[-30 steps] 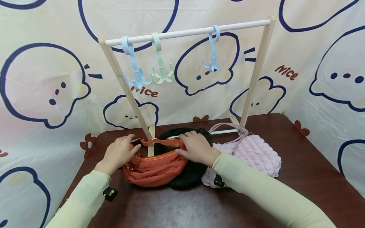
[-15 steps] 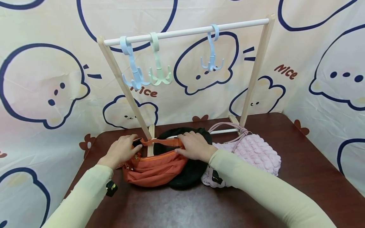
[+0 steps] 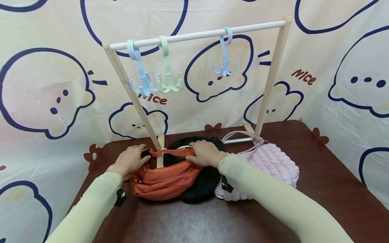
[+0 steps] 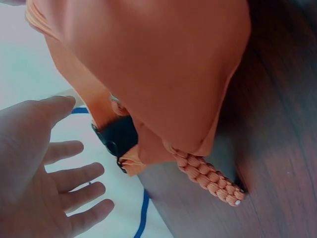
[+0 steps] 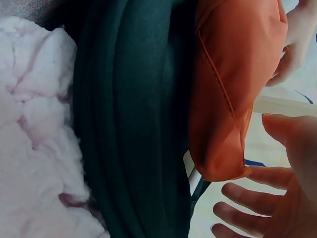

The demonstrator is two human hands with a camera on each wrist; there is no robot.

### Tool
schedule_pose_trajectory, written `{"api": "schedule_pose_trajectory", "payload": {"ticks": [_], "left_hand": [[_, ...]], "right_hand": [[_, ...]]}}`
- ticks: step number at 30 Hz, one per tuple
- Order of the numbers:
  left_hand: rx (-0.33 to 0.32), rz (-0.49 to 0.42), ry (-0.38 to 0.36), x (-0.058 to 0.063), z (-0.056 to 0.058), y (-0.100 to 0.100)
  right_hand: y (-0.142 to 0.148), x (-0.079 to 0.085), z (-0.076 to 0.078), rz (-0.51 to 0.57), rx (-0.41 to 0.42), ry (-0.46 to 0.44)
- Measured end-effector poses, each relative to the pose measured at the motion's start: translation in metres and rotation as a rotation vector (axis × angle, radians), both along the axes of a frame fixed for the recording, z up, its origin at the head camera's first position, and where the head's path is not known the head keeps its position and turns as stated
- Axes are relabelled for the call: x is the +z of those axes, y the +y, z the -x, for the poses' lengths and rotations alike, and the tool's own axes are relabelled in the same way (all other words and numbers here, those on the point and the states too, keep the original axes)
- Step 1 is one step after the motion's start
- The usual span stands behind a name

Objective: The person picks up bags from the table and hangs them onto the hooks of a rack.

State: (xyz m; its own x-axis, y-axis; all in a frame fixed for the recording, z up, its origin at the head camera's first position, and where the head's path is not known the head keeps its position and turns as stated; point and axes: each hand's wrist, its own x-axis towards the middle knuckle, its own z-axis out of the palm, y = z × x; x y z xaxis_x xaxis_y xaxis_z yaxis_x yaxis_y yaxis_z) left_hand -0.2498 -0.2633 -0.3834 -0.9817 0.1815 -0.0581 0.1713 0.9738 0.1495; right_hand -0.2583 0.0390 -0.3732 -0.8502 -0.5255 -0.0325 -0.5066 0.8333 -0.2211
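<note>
An orange waist bag (image 3: 167,180) lies at the left of the rack's base, its strap (image 3: 171,152) arched above the zipped top. My left hand (image 3: 130,159) is at its left end, by the black buckle (image 4: 119,136); the left wrist view shows loosely spread fingers holding nothing. At the other end is my right hand (image 3: 206,153). In the right wrist view its index finger touches the bag's corner, while the thumb stands apart. A black bag (image 3: 202,187) lies partly hidden behind the orange one. Beside it rests a pink quilted bag (image 3: 275,163), partly covered by my right forearm.
Over the table (image 3: 182,222) stands a wooden rack with a white rod (image 3: 197,34). Two blue hooks, one left (image 3: 143,79) and one right (image 3: 225,62), hang from it, with a green hook (image 3: 169,76) near the left one. A patterned cloth (image 3: 212,114) closes off the back and sides.
Both hands shift only slightly; my left wrist has risen a little towards the bag, and my right hand has drawn slightly up and left. The bags stay in place.
</note>
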Motion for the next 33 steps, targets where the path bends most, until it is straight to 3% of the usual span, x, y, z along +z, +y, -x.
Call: {"api": "schedule_pose_trajectory", "payload": {"ticks": [11,23,33], "left_hand": [[0.037,-0.016,-0.074,-0.005,0.011,-0.006],[0.077,-0.053,-0.144,-0.01,0.02,-0.01],[0.027,-0.078,-0.193,-0.012,0.026,-0.005]], "right_hand": [[-0.001,-0.003,0.006,0.038,-0.013,-0.104],[-0.006,-0.006,0.01,0.029,-0.012,-0.139],[-0.005,-0.007,0.012,0.077,-0.032,-0.195]]}}
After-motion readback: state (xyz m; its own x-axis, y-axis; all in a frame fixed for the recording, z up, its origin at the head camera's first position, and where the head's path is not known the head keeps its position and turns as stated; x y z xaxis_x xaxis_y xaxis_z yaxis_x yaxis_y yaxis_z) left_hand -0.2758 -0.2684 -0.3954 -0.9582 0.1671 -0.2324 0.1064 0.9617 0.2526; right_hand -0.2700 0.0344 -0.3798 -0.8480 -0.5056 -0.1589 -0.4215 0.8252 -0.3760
